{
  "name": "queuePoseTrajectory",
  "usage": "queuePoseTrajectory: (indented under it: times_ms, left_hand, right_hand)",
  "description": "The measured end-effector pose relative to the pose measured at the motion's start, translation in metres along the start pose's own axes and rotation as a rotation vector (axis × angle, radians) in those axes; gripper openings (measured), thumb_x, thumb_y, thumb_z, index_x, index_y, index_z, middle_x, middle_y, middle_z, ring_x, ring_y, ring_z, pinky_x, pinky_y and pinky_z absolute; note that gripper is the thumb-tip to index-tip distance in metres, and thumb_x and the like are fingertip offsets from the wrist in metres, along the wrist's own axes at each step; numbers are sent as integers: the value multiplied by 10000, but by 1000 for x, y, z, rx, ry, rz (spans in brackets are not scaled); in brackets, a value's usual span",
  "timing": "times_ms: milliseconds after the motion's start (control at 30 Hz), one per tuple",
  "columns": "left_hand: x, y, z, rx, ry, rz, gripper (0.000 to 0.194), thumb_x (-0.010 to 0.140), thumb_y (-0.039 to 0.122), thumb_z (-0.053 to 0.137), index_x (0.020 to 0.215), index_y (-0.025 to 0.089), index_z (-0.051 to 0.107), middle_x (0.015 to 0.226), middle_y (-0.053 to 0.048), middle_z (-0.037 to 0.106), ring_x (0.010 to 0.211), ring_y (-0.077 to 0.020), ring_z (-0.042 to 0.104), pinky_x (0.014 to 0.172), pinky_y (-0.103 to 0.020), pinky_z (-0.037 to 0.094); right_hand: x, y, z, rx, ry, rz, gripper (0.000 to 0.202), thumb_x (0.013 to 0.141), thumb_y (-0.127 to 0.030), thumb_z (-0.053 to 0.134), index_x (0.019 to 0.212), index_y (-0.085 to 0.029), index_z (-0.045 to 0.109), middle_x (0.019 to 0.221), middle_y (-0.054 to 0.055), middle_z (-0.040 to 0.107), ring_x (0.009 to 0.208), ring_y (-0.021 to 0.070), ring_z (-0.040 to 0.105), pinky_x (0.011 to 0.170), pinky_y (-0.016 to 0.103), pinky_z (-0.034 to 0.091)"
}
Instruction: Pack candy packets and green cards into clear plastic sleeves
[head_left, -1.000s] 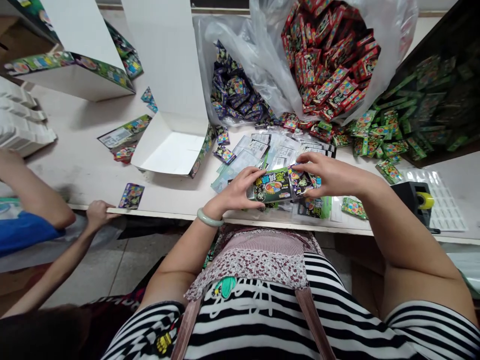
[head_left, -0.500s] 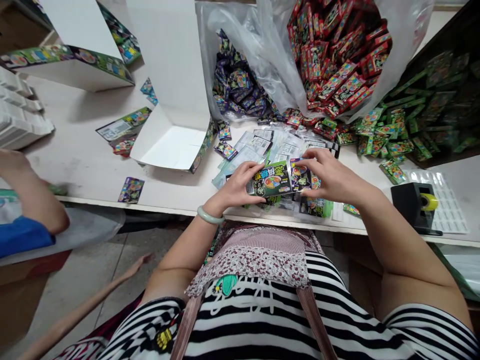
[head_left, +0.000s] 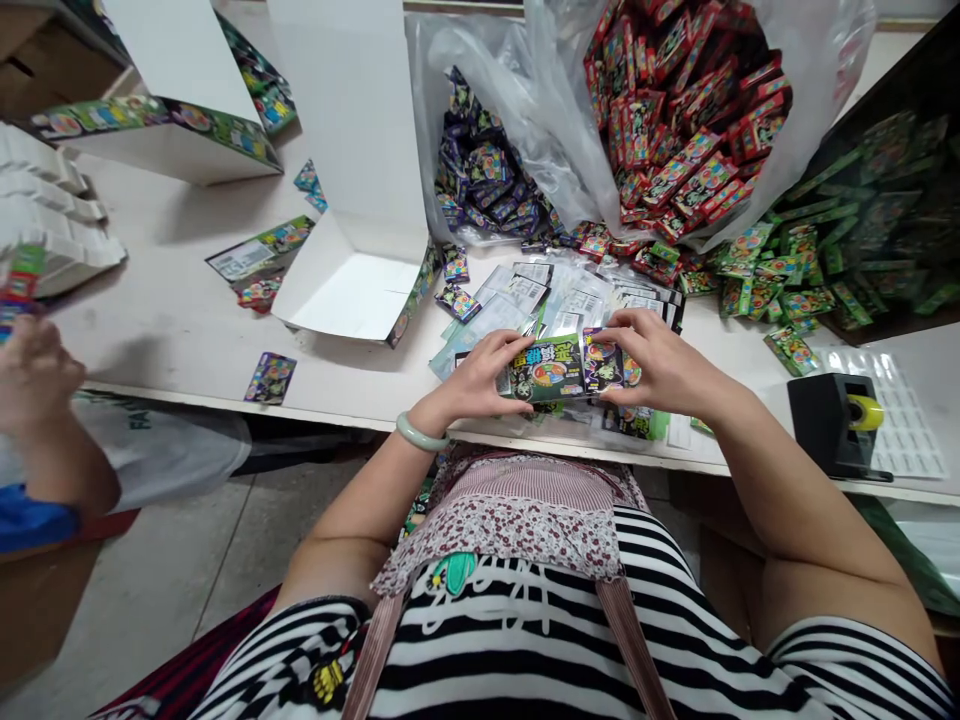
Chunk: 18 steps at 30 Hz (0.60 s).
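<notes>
Between both hands is a small clear bag with a green and black printed candy label [head_left: 553, 368]. My left hand [head_left: 484, 378] grips its left end, thumb and fingers on opposite edges. A purple candy packet [head_left: 601, 362] sits at the bag's right end, held top and bottom by the fingers of my right hand [head_left: 656, 362]. Whether it is inside the bag or only against its mouth I cannot tell. Beneath and behind lie flat clear bags [head_left: 574, 295] in an overlapping pile at the table edge.
Plastic sacks hold purple packets [head_left: 491, 165] and red packets [head_left: 690, 110]. Green packets [head_left: 802, 270] spill from a dark container at right, beyond a tape dispenser [head_left: 832, 425]. An open white box [head_left: 352, 295] stands left. A co-worker's hand [head_left: 34, 370] holds colourful packets at far left.
My hands stay on the bag and purple packet almost unmoved. The view has shifted slightly. At left, the co-worker's hand has come into view with colourful packets, and another person's arm has left the lower left.
</notes>
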<state>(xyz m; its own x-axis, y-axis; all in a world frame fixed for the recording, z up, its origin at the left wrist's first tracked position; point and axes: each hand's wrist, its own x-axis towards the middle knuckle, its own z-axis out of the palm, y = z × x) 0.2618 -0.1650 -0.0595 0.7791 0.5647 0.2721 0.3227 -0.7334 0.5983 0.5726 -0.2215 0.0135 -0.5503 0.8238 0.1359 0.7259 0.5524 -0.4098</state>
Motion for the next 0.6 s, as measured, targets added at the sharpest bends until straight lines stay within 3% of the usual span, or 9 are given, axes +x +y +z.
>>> queuePoseTrajectory:
  times_ms: [200, 467, 600]
  left_hand:
    - [-2, -1, 4, -55, 26, 4, 1007, 735, 626, 789, 1558, 285, 320, 1360, -142, 470, 1281, -332, 504, 1108, -552, 458]
    - [1, 3, 13, -28, 39, 41, 1015, 737, 611, 793, 1568, 287, 307, 1374, -155, 477, 1278, -350, 506, 1087, -565, 465]
    - [2, 3, 14, -22, 62, 8, 1011, 738, 619, 787, 1565, 278, 316, 1360, -149, 482, 1266, -345, 509, 1085, -564, 464]
  right_hand:
    - [-3, 0, 2, -46, 74, 22, 619, 797, -357, 761, 1349, -192, 536, 1298, 186, 501, 1217, 382, 505, 1006, 568, 473]
    - [-5, 0, 6, 93, -57, -60, 643, 799, -370, 775, 1366, -195, 526, 1301, 175, 534, 1214, 354, 534, 1019, 543, 488]
    - [-1, 2, 20, 167, 73, -5, 740, 816, -524, 766, 1416, -217, 460, 1435, 187, 473, 1362, 365, 439, 1120, 580, 399]
